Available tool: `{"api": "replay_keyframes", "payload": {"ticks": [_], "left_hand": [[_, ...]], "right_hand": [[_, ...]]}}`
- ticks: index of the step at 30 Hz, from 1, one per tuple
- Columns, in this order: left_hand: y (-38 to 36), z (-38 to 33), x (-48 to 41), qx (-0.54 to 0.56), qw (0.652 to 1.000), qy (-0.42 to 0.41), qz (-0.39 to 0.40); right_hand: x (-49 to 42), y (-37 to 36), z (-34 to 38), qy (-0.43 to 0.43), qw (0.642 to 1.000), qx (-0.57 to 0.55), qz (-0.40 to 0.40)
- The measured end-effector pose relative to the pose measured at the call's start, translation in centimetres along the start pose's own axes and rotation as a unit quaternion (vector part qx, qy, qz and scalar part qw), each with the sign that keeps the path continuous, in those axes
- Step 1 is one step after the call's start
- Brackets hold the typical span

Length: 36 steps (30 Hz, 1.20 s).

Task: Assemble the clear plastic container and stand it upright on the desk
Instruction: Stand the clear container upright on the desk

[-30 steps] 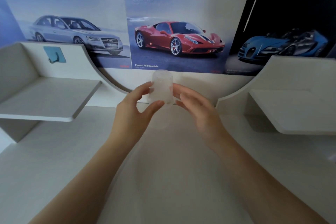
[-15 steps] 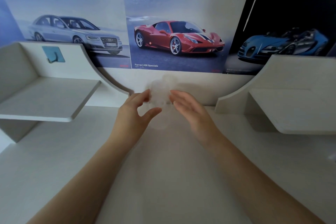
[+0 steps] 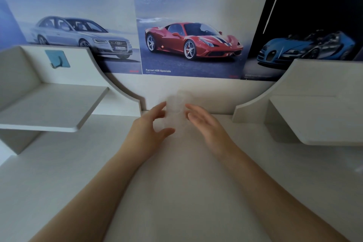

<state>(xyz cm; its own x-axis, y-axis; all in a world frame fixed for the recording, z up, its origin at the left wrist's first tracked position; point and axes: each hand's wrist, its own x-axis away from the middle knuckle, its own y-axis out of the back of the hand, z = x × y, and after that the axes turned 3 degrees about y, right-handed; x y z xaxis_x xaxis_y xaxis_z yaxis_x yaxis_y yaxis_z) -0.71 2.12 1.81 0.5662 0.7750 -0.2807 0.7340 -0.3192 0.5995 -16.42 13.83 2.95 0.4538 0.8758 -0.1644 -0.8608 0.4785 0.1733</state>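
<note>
While both hands' fingers (image 3: pixel 161 109) spread, the container (image 3: pixel 176 113) sits between.

This looked like a bedroom or study corner in a home. A white desk (image 3: pixel 176 192) stood against the wall, with curved white shelves (image 3: pixel 53 108) at either side. Three car posters (image 3: pixel 192 25) hung above it, and a small blue stick-on hook (image 3: pixel 57 59) sat on the left shelf's back panel.

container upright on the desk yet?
Cannot tell. The clear container is a motion-blurred smear between the left hand and right hand.
</note>
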Motion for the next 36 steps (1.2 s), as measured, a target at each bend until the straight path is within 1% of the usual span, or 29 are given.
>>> {"api": "replay_keyframes", "payload": {"ticks": [10, 18, 28, 36], "left_hand": [[-0.3, 0.4, -0.2, -0.013, 0.999, 0.014, 0.034], [-0.3, 0.2, 0.0, -0.027, 0.999, 0.009, 0.039], [-0.3, 0.2, 0.0, -0.019, 0.999, 0.014, 0.041], [0.0, 0.3, -0.3, -0.001, 0.999, 0.045, 0.020]], "right_hand": [[0.0, 0.1, -0.8, -0.008, 1.000, 0.029, 0.005], [-0.2, 0.2, -1.4, -0.001, 0.999, 0.044, 0.002], [-0.5, 0.2, -1.7, 0.004, 0.997, 0.071, 0.000], [-0.5, 0.3, -1.4, 0.002, 0.997, 0.073, 0.004]]}}
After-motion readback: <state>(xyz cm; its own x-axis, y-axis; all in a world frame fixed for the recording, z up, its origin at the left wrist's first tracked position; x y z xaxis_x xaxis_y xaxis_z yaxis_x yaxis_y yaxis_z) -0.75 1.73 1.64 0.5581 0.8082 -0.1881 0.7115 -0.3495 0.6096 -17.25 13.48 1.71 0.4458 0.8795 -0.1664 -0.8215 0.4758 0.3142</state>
